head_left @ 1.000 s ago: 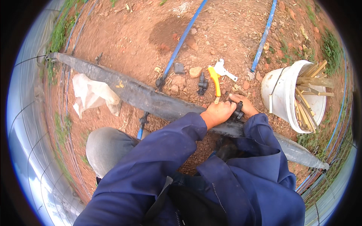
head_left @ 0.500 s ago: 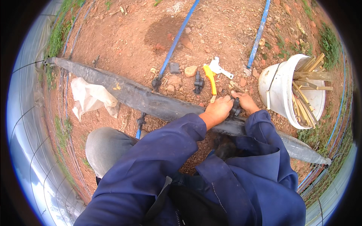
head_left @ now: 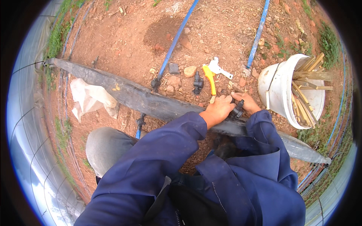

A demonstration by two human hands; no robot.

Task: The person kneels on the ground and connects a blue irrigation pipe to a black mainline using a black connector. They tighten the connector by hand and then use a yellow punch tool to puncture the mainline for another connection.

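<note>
A thick, dark flat hose [head_left: 151, 102] runs slantwise across the ground in front of me. Over its right part, both hands are closed around a black plastic hose fitting [head_left: 238, 109]. My left hand [head_left: 218, 111] grips it from the left, and my right hand [head_left: 247, 103] has its fingers on it from the right. Whether the fitting is seated in the hose is hidden by my hands. Just beyond my left hand lie a yellow-handled tool [head_left: 209, 80], a white plastic tool [head_left: 219, 68] and a second black fitting [head_left: 198, 83].
A white bucket [head_left: 268, 81] lies tipped at right, with wooden sticks [head_left: 311, 80] in it. Blue pipes [head_left: 177, 37] cross the reddish soil, one joined to the flat hose. A whitish plastic sheet [head_left: 90, 97] lies at left, near my knee [head_left: 109, 148].
The black fitting has turned in my hands and its end now tilts toward the upper right. My hands have barely shifted; everything else lies as before.
</note>
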